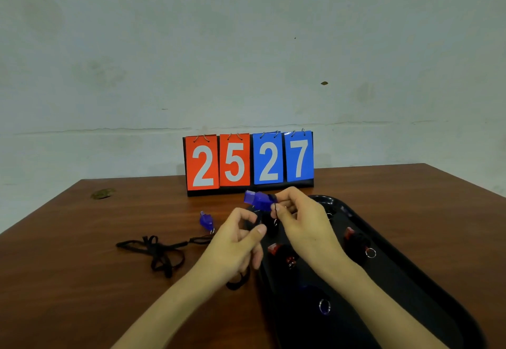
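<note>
Presently right hand (298,217) pinches translucent blue plastic whistle (257,200), long axis leftward; left hand (235,241) curls just below whistle, grip unclear.

At my twelve o'clock stood a flip scoreboard (250,189). Its two orange-red cards (216,156) read 2 and 5 in white. The two blue cards (280,156) at their three o'clock read 2 and 7.

Open tabletop (82,280) near left, black lanyard (156,252) and blue whistle (206,221) lying mid-left (close together), scoreboard (249,162) closing the far side, black tray (397,294) filling the right.
</note>
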The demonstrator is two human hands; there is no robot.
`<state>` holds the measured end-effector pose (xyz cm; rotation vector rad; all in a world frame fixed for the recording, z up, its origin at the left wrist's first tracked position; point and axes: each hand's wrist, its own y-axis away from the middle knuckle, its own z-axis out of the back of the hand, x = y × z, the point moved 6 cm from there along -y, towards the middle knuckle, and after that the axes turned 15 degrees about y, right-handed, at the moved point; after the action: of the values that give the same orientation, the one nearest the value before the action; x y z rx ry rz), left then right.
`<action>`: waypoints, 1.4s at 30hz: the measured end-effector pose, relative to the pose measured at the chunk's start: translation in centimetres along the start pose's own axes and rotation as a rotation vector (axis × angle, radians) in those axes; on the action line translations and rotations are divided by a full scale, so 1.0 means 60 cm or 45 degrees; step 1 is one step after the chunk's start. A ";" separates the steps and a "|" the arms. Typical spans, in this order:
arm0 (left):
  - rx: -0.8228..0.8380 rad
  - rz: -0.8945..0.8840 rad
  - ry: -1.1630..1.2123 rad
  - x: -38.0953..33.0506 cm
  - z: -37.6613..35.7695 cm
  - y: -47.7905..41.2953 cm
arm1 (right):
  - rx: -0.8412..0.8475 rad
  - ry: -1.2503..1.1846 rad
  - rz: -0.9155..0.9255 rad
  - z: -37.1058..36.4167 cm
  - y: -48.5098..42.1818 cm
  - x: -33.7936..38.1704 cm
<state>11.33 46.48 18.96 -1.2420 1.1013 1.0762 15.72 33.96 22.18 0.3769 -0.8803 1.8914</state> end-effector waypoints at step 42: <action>0.130 0.104 0.274 -0.016 0.037 0.003 | 0.480 -0.510 0.079 -0.006 0.006 0.023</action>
<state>11.10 48.71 19.91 -1.2614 1.3646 0.9498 14.77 35.03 22.60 0.9938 -0.7919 2.0769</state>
